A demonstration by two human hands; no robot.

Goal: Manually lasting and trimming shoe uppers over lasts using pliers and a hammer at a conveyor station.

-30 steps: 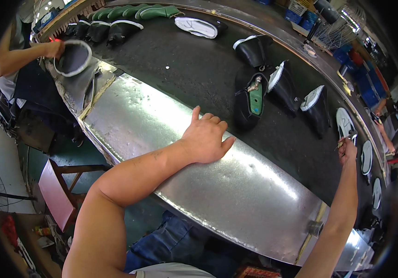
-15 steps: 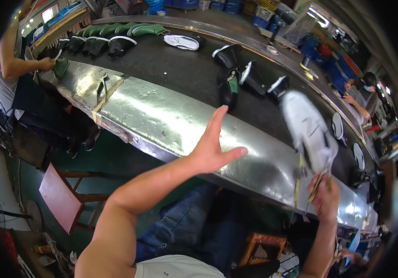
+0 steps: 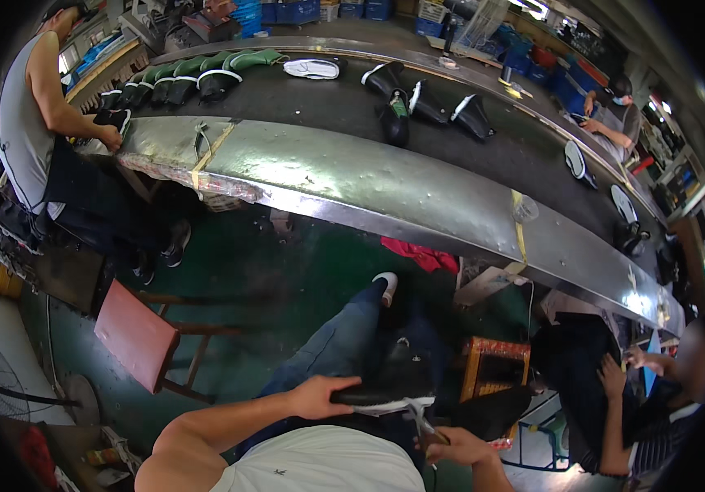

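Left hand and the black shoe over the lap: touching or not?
Touching. The head view shows the left hand at the left end of the black shoe, its fingers against the upper with no gap between.

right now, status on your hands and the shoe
Left hand holding black shoe. Right hand holding metal tool, tip by shoe's white edge. Pink-topped stool off left, apart from both hands.
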